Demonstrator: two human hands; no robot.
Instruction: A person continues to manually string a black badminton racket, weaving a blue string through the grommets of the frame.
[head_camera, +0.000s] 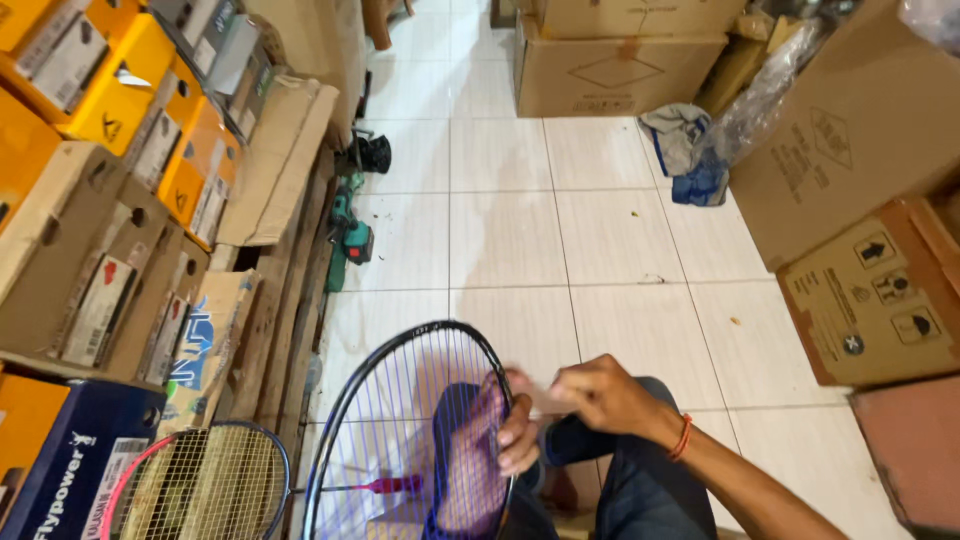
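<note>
Dark-framed racket (400, 420) with purple strings, held over the lap above the tiled floor (560, 230).

Head was turned up and away from the person, long axis running near-upright, tilted slightly right; the throat end was cut off at the lower edge. Left hand (515, 435) was laid against the right rim, fingers curled on the frame. Right hand (600, 395) was pinched shut just beside the rim; what it held could not be told. A second racket (205, 485) lay at left by stacked boxes (110, 200).

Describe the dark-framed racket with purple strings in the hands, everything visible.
The dark-framed racket with purple strings has an oval head with a thin, glossy black rim; the stringing looks mostly vertical and unfinished. It stands tilted above the white tiled floor, its lower part cut off by the picture edge. The left hand grips its right rim, fingers behind the strings; the right hand pinches beside it. A magenta-handled tool pokes through the strings.
</note>
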